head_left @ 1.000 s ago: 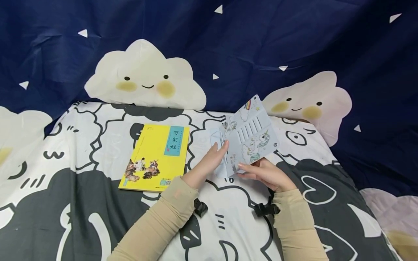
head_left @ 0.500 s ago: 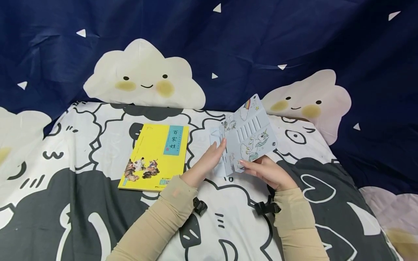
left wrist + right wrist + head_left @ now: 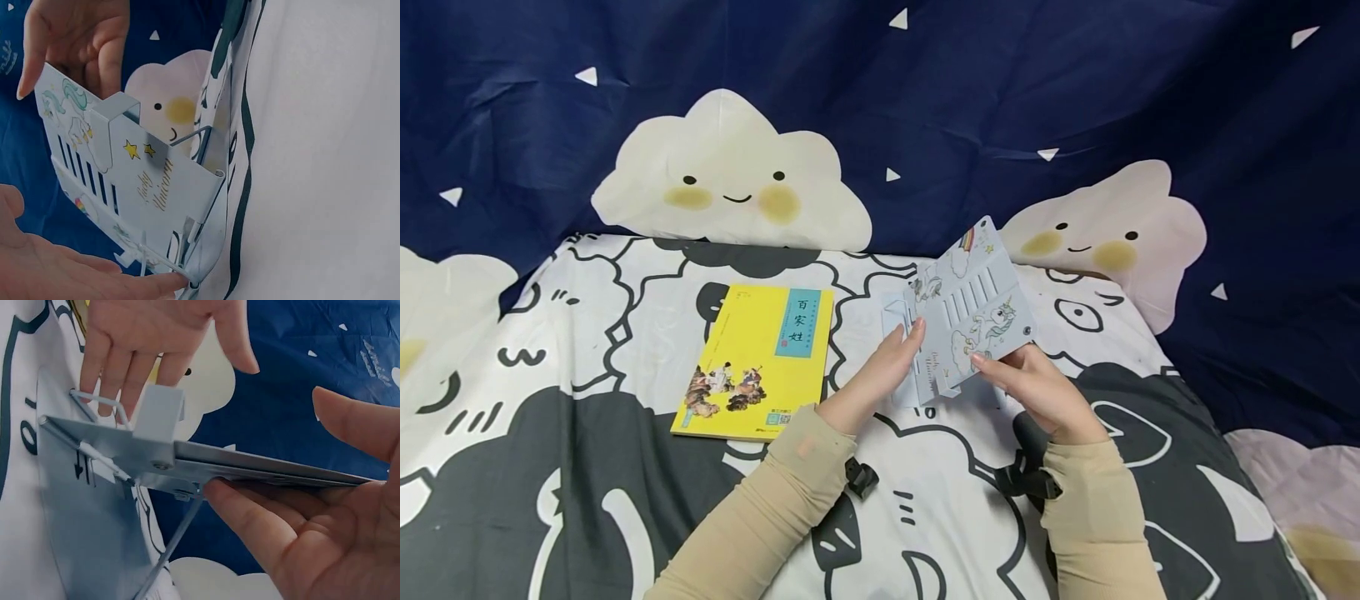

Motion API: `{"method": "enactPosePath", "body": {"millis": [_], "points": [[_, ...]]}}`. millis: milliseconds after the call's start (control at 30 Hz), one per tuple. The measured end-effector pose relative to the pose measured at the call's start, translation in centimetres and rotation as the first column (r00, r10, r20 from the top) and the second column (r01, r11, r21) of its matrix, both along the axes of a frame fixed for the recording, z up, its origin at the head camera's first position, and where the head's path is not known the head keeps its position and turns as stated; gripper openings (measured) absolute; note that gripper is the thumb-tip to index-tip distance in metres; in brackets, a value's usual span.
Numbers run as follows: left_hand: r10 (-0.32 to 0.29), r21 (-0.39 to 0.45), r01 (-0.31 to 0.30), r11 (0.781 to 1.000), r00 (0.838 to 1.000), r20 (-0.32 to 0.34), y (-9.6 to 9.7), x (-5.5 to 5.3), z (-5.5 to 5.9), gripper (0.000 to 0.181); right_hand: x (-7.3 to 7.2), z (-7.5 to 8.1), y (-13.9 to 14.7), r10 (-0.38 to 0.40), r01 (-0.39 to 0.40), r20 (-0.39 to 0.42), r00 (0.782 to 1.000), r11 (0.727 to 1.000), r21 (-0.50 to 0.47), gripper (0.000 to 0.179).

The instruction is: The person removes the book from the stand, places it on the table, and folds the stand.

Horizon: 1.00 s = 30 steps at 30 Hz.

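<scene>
A pale folding metal book stand (image 3: 947, 337), printed with unicorns, a rainbow and slots, tilts up from its base plate on the bedding. The left hand (image 3: 874, 375) is at its left edge. In the left wrist view its straight fingers (image 3: 94, 275) reach a wire clip at the lower ledge; in the right wrist view its thumb stands apart. The right hand (image 3: 1041, 392) holds the panel's lower right edge, its fingers (image 3: 250, 519) behind the panel and its thumb raised off the front face. A thin support rod (image 3: 169, 550) runs down from the panel's back.
A yellow book (image 3: 760, 350) with a blue title label lies flat to the left of the stand. The sheep-print bedding (image 3: 910, 517) is under everything. Dark blue fabric (image 3: 955, 100) with clouds rises behind. Black straps (image 3: 1026, 482) are on both wrists.
The right hand has slid right along the panel's lower edge, away from the lower corner, and uncovered a small ledge clip there. The left hand stays almost in place.
</scene>
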<state>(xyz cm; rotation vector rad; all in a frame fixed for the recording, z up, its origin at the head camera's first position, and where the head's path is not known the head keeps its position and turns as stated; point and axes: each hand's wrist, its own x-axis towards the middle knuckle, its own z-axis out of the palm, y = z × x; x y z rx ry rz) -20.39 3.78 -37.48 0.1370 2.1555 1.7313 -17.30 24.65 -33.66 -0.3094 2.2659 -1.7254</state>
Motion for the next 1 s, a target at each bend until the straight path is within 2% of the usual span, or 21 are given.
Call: {"method": "enactPosePath", "body": {"millis": [167, 333, 500, 667, 833, 1000], "points": [[0.0, 0.007, 0.0, 1.0, 1.0, -0.003, -0.1, 0.0, 0.1, 0.086, 0.4, 0.6, -0.8, 0.014, -0.014, -0.064, 0.998, 1.0, -0.003, 0.056], [0.019, 0.059, -0.015, 0.998, 0.997, -0.08, 0.0, 0.1, 0.5, 0.082, 0.9, 0.9, -1.9, 0.025, -0.023, -0.099, 0.995, 0.999, 0.022, 0.061], [0.031, 0.108, -0.01, 0.994, 0.979, -0.201, 0.1, 0.7, 1.2, 0.073, 1.1, 0.8, -2.6, 0.055, -0.053, -0.113, 0.992, 0.998, 0.025, 0.064], [0.012, 0.14, 0.033, 0.99, 0.95, -0.311, 0.2, 1.4, 1.9, 0.072, 1.2, 0.5, -3.3, 0.118, -0.117, -0.129, 0.985, 0.993, 0.015, 0.068], [0.0, 0.185, 0.068, 0.98, 0.939, -0.344, 0.2, 1.6, 2.0, 0.074, 1.3, 0.2, -4.1, 0.175, -0.178, -0.11, 0.978, 0.984, -0.02, 0.074], [0.038, 0.235, 0.05, 0.971, 0.933, -0.357, 0.0, 1.6, 1.9, 0.068, 1.3, 0.0, -4.6, 0.203, -0.205, -0.086, 0.975, 0.978, -0.021, 0.075]]}}
